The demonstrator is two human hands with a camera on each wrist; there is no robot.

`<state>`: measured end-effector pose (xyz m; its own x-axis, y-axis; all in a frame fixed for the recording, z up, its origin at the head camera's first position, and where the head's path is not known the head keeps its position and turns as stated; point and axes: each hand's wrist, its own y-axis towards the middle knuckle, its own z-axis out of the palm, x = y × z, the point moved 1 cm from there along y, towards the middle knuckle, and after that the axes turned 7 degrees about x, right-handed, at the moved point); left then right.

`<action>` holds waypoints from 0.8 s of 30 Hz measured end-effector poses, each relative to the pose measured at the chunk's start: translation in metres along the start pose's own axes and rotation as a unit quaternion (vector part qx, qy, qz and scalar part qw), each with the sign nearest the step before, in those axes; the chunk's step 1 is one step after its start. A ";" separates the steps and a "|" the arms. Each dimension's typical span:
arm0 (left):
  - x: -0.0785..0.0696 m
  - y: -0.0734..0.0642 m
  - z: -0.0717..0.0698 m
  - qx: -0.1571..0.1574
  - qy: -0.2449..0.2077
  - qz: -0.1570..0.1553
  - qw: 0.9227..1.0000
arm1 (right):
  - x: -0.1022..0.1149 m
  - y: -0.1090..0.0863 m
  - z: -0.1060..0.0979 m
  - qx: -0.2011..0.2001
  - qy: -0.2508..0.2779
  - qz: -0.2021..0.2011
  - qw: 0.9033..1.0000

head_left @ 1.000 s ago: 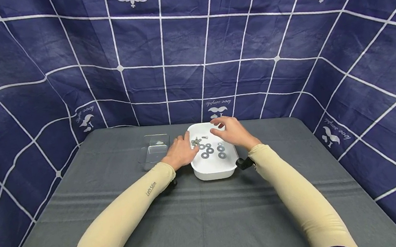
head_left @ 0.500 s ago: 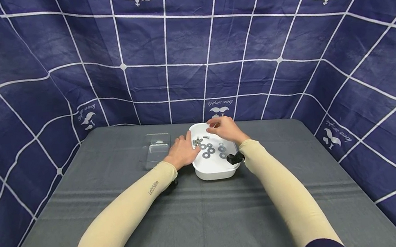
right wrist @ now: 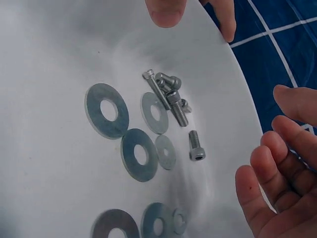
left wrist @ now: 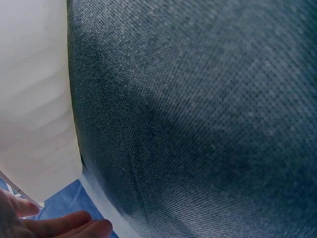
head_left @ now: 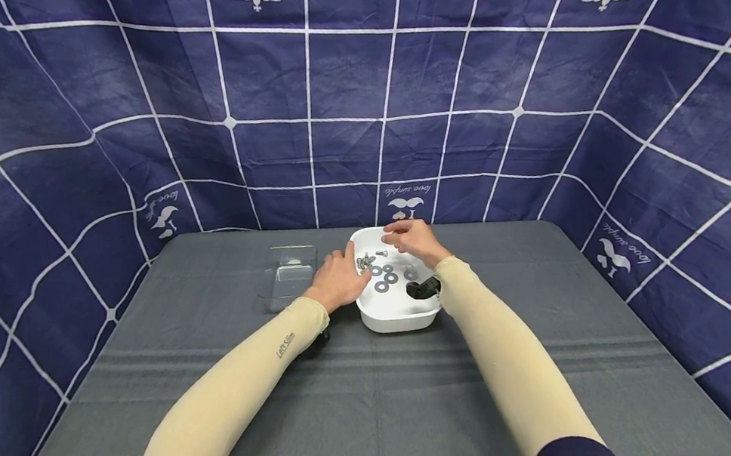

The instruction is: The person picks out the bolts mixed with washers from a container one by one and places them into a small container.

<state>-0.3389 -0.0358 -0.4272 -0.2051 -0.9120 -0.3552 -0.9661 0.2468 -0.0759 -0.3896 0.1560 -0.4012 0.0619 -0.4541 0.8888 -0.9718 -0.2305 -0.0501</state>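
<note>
A white tray [head_left: 399,324] with rounded corners holds flat metal washers and socket head screws. My left hand [head_left: 336,280] holds the tray's left edge, thumb inside the rim and fingers outside. Over the tray's far right side is my right hand [head_left: 410,239]; in the right wrist view its fingers [right wrist: 258,196] are loosely bent, with nothing seen in them. Several screws [right wrist: 168,96] lie in a small heap near the left wall, and a lone screw [right wrist: 196,146] rests apart from it. Several washers [right wrist: 140,154], large and small, are spread on the tray floor.
An open clear plastic box [head_left: 294,276] stands left of the tray, beyond my left hand. Grey cloth [head_left: 373,402] covers the table. A blue curtain [head_left: 346,70] with white lines rises behind the table and along both sides.
My right wrist and forearm have swung left over the tray, and the right fingers have drawn closer together. The left hand stays at the tray's edge.
</note>
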 end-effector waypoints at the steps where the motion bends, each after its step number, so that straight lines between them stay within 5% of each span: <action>1: 0.000 0.000 0.000 0.001 0.000 -0.001 1.000 | -0.001 0.000 0.002 -0.004 0.005 0.005 1.000; 24: 0.001 -0.003 -0.003 -0.005 0.009 0.010 1.000 | -0.017 0.005 0.030 -0.070 0.063 0.105 0.990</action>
<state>-0.3361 -0.0384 -0.4249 -0.2263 -0.9132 -0.3390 -0.9634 0.2611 -0.0603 -0.3893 0.1372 -0.4304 -0.1652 -0.3664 0.9157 -0.9827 -0.0176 -0.1843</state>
